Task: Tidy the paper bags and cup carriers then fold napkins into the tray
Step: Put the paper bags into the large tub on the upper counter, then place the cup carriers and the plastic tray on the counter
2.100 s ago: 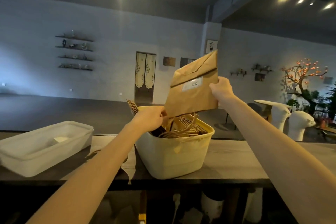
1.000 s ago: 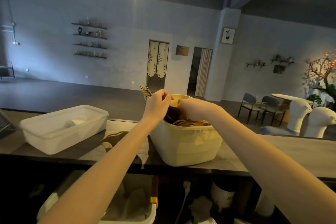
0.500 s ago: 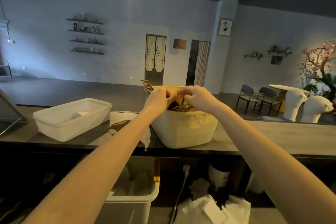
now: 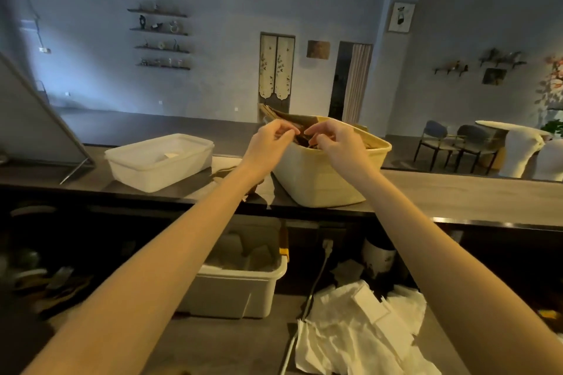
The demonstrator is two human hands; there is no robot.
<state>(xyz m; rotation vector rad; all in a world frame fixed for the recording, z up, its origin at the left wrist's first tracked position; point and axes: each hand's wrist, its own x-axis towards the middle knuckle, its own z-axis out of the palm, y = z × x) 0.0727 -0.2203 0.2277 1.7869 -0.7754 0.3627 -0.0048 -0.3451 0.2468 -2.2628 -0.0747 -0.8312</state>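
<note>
Leaning up-left in bin (image 4: 329,179), bags (image 4: 292,119); both hands' fingers curled, grip unclear.

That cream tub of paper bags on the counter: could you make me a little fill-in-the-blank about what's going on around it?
1. Both hands, left hand and right hand, are over the ____ tub.
2. The tub holds brown paper ____.
3. The white tray sits to the tub's ____.
4. Crumpled white paper lies ____ the counter.

Missing words: cream; bags; left; below

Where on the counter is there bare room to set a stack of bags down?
Bare countertop runs right of the cream bin. Crowded: the gap between it and the white tray holds paper and the left forearm; both hands hover over the bin.
</note>
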